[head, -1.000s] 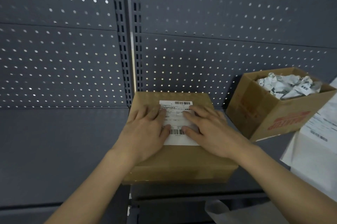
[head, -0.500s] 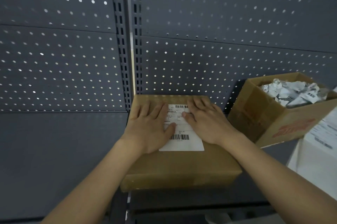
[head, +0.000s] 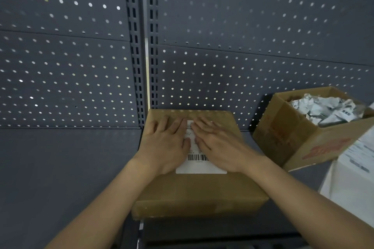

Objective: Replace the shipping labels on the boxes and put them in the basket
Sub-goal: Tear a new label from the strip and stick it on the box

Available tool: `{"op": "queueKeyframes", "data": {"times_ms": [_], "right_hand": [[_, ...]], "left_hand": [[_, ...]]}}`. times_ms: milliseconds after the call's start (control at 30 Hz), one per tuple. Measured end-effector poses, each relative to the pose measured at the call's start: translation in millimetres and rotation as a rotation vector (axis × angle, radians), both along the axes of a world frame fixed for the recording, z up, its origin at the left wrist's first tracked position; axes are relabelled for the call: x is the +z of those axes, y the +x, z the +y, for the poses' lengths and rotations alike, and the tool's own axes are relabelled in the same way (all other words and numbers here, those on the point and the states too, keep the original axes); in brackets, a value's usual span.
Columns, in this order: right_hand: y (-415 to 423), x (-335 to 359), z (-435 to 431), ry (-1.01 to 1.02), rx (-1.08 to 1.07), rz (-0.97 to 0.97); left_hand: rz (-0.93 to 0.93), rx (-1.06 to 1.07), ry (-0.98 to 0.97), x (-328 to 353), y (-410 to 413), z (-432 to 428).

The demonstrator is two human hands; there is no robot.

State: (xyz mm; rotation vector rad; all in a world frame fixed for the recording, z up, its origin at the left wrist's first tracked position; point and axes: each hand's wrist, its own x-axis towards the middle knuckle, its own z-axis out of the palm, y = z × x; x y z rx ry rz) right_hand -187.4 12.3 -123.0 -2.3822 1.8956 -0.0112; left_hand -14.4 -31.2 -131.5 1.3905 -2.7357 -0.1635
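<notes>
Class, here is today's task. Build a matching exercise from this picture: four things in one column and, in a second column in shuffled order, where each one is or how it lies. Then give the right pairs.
Column A
1. shipping label
2. crumpled paper
3. left hand
4. pegboard wall

Column B
a. lies inside the open box on the right
b. stands behind both boxes
c. lies on top of the closed box
d. presses flat, fingers straight, on the label's left part

Pairs: 1-c, 2-a, 3-d, 4-b
</notes>
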Motion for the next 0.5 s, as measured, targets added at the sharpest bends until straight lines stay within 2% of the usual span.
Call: {"op": "queueKeyframes", "data": {"times_ms": [233,333,433,500], "right_hand": [[-3.8,-8.9,0.3,-0.019,-0.001,-0.002],[-2.2,-2.2,2.5,-0.021,-0.027,-0.082],[-1.6,7.3,9.9,-0.112,-0.049,-0.145],[-0.3,14.3,20.3,-0.135,-0.084,-0.196]], "left_hand": [[0.007,-0.039,0.057,-3.8,-0.7,-1.1],[0.092,-0.052,0.063,-1.6,2.2,-2.9],[0.148,-0.059,-0.009,2.7,4.3,1.5],[0.167,-0.052,0.015,5.2,6.1,8.1]]}}
